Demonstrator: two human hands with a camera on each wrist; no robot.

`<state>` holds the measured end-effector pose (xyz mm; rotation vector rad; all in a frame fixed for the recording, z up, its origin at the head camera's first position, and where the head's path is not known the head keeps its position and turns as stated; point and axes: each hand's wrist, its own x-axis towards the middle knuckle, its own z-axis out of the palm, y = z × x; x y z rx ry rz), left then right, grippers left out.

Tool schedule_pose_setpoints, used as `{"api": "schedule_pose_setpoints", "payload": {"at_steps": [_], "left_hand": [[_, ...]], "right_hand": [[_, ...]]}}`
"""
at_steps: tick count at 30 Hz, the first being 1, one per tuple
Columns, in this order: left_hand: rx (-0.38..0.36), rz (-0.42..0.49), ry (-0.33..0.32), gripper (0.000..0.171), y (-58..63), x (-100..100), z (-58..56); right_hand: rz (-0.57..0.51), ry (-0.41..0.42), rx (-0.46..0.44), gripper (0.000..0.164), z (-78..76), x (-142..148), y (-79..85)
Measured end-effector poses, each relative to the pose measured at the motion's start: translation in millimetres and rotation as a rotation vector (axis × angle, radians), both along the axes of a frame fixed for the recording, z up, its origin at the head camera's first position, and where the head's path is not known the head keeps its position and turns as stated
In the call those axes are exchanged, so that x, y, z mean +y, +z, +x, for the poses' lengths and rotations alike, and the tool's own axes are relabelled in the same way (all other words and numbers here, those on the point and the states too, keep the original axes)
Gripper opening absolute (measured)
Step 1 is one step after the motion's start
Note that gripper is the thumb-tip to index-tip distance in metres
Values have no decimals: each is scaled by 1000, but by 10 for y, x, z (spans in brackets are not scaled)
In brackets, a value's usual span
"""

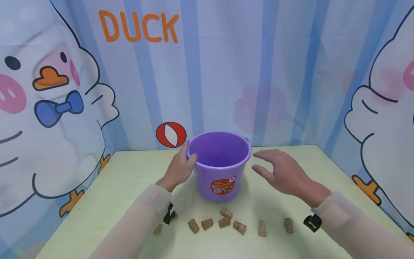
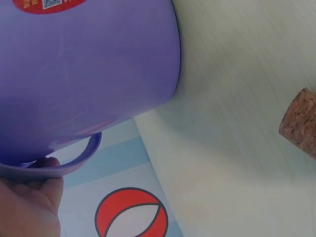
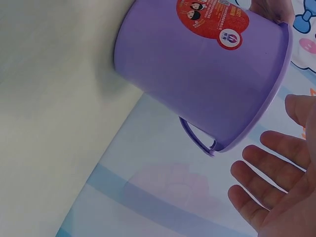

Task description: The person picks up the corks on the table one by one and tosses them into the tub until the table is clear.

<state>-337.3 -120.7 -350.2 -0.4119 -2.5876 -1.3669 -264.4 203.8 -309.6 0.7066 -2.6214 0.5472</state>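
So closest in, on the near side of the bucket, are two pale sleeves (image 1: 359, 223) in thin, slightly see-through fabric, each with a chunky little black gadget (image 1: 312, 223) at the wrist. Between those sleeves and the bucket there's a loose, scattered row of cork stoppers (image 1: 224, 222), stubby brown cylinders with that crumbly speckled grain. Most lie on their sides at random angles, and one is partly hidden by the left wrist.

The left hand (image 1: 178, 168) is clamped on the bucket's left rim, thumb over the inside and fingers on the outside. The right hand (image 1: 284, 172) is just off the bucket's right side, not touching it and holding nothing, with thumb and fingers spread apart in a loose curve.

The purple bucket (image 1: 202, 180) itself looks about upright, past the corks and between the hands. It's smooth, slightly glossy plastic, round, tapering toward the base, with a rolled lip, a skinny curved handle (image 3: 197, 140) and a round red sticker (image 1: 223, 186) on its near wall. Under it is a pale yellowish tabletop (image 1: 123, 180), flat with faint wood-look streaks.

Behind the bucket hangs a soft, lightly creased blue-striped fabric backdrop (image 1: 226, 72). Rounded cartoon ducks (image 1: 58, 144) are printed to either side of the bucket, plus a red-and-white ball print (image 1: 171, 134) just left of its rim and chunky orange "DUCK" lettering (image 1: 139, 27) higher up.
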Motion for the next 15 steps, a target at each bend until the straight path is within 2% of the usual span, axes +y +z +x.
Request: {"api": "schedule_pose_setpoints", "payload": {"at_steps": [15], "left_hand": [[2,10,-8,73,3,2,1]], "right_hand": [[51,18,-10,46,34,111,-85]]}}
